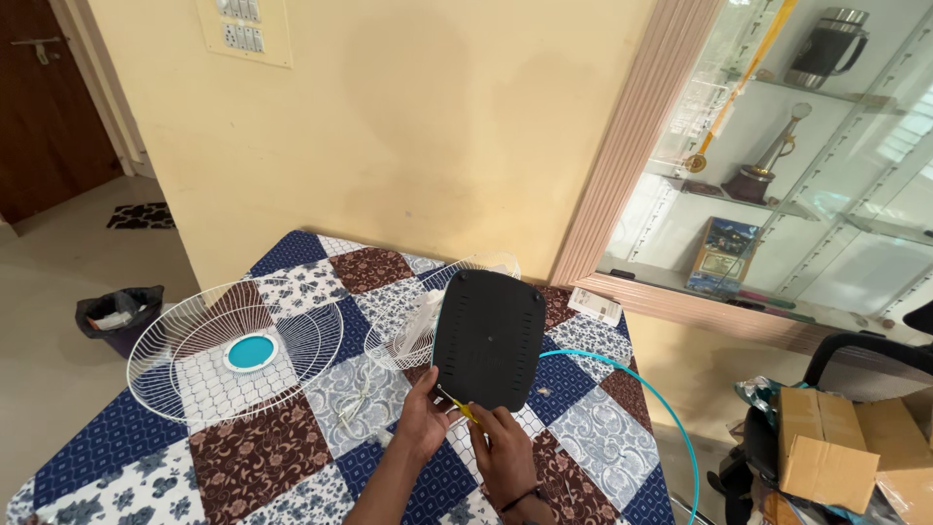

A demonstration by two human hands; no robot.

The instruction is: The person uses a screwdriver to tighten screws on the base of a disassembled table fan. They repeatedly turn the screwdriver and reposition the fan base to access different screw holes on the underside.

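On the surface [243,457], patchwork cloth in blue, brown and white, centre-near: black base [488,338], underside up, tilted toward me. My left hand [425,420] has its grip closed on the base's lower left edge. My right hand [505,452] has its grip closed around a yellow screwdriver [464,408], tip set at the base's lower left corner; both hands lie just beside each other. Left of the base: white wire guard [228,345] with a teal hub [251,351], lying flat. Behind the base: second guard [418,321], partly hidden. Right: teal ring [649,394] curving past the surface edge. Far corner: small white box [595,305]. Floor, left: dark bin [120,315]. Floor, right: cardboard boxes [821,442].
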